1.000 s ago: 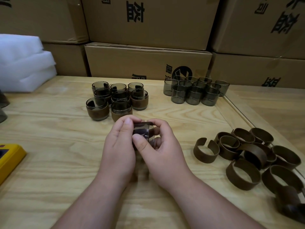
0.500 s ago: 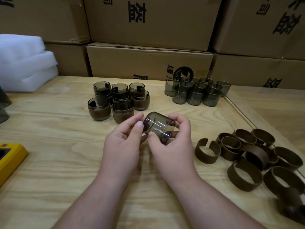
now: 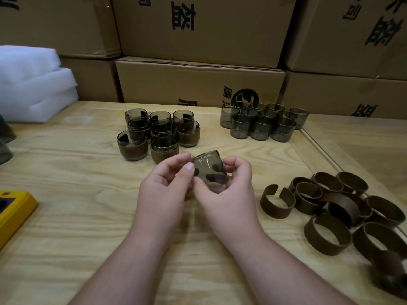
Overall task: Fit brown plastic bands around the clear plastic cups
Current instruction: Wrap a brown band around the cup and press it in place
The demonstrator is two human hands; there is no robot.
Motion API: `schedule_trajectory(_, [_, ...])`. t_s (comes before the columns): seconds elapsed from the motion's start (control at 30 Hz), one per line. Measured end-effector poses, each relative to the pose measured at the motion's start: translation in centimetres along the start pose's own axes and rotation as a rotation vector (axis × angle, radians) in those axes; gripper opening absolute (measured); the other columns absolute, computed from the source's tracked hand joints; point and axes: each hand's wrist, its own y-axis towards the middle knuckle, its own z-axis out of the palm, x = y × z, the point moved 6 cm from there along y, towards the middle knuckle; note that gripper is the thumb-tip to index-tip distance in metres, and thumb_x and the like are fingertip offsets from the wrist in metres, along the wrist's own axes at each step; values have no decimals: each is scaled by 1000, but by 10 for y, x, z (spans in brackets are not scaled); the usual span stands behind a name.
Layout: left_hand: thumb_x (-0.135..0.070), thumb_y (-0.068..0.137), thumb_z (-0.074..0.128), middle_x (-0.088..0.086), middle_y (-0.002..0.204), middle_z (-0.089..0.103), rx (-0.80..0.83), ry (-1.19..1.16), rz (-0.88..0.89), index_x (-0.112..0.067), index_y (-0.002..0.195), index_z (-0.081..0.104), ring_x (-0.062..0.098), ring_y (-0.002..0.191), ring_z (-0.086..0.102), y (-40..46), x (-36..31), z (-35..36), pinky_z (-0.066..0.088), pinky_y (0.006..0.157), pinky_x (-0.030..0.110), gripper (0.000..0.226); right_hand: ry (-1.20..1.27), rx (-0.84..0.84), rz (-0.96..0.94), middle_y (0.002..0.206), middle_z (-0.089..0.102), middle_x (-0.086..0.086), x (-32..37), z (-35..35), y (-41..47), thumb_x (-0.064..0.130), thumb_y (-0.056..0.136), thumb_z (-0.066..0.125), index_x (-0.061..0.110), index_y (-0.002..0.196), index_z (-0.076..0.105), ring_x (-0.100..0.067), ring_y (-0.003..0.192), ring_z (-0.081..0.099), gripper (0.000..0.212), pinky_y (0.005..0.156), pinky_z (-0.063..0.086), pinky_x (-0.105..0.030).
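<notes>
A clear smoky cup [image 3: 208,167] with no band lies tilted on its side above the table's middle. My right hand [image 3: 229,190] grips it, fingers curled round its far side. My left hand [image 3: 167,186] pinches its left edge with thumb and forefinger. Several banded cups [image 3: 158,133] stand in a cluster behind my hands. Several bare cups [image 3: 262,122] stand at the back right. A pile of open brown bands [image 3: 343,214] lies at the right.
Cardboard boxes [image 3: 198,84] are stacked along the back of the wooden table [image 3: 66,194]. White foam sheets [image 3: 33,84] lie at the back left. A yellow object [image 3: 13,212] sits at the left edge. A raised wooden strip [image 3: 312,150] runs behind the bands.
The cup has been lifted and turned in my hands, from mostly hidden between both hands to lying on its side in plain view. Both hands have moved slightly right and away.
</notes>
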Motion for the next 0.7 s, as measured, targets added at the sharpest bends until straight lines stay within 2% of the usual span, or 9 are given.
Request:
schedule_trajectory(0.07, [0,96,64,2,109,79,50,5,34,-19,107,74,18,104,74,-2,-3,4,59,80,24,25,-70,19,18,114,63,19,-2,2,1,37,73,87,48,113,41,0,100,69,63,79,54,-12])
schedule_trajectory(0.17, [6,93,65,-1,113,78,135,63,97,-15,111,72,13,108,73,-7,-7,12,57,84,20,29,-148,21,44,122,62,18,-4,1,2,40,73,87,44,133,43,5,107,63,74,79,47,-3])
schedule_trajectory(0.27, [2,95,64,0,114,78,155,55,112,-13,113,71,14,109,73,-8,-8,11,56,83,19,24,-105,-16,35,110,67,19,-1,-4,3,42,73,88,43,116,53,15,99,60,55,73,45,0])
schedule_trajectory(0.33, [-14,92,63,2,116,78,138,30,85,-14,113,71,18,109,73,-7,-8,9,58,83,25,22,-70,-15,39,102,70,17,2,-6,2,53,73,85,38,112,57,13,94,63,50,70,46,-2])
schedule_trajectory(0.4, [-27,88,58,4,114,77,114,36,54,-19,110,72,21,106,73,-5,-6,7,58,82,30,27,-16,-19,27,95,73,18,6,-6,1,65,74,78,33,109,61,9,88,67,50,69,48,-5])
schedule_trajectory(0.47, [-33,88,56,6,111,77,104,30,19,-24,106,74,21,101,73,-4,-4,6,57,77,29,27,14,-31,4,91,73,21,11,-6,-1,74,70,62,29,108,64,10,88,66,58,70,46,-4])
schedule_trajectory(0.53, [-37,87,65,5,107,77,109,63,9,-25,107,74,17,94,71,-5,-3,7,58,76,28,25,33,-32,-3,93,72,22,12,-7,-1,75,73,52,29,105,64,9,88,66,57,70,45,-4])
schedule_trajectory(0.6, [-36,83,79,5,104,76,139,115,27,-23,111,72,12,89,70,-7,-5,10,58,75,25,32,39,-31,5,94,72,22,10,-8,-2,77,80,42,30,100,65,5,87,67,56,68,46,-6])
schedule_trajectory(0.7, [-36,72,74,10,109,74,166,152,44,-22,115,70,6,85,69,-10,-7,14,56,73,18,46,41,-73,54,90,75,14,3,-11,-1,79,84,26,33,94,68,-2,87,70,63,75,54,-18])
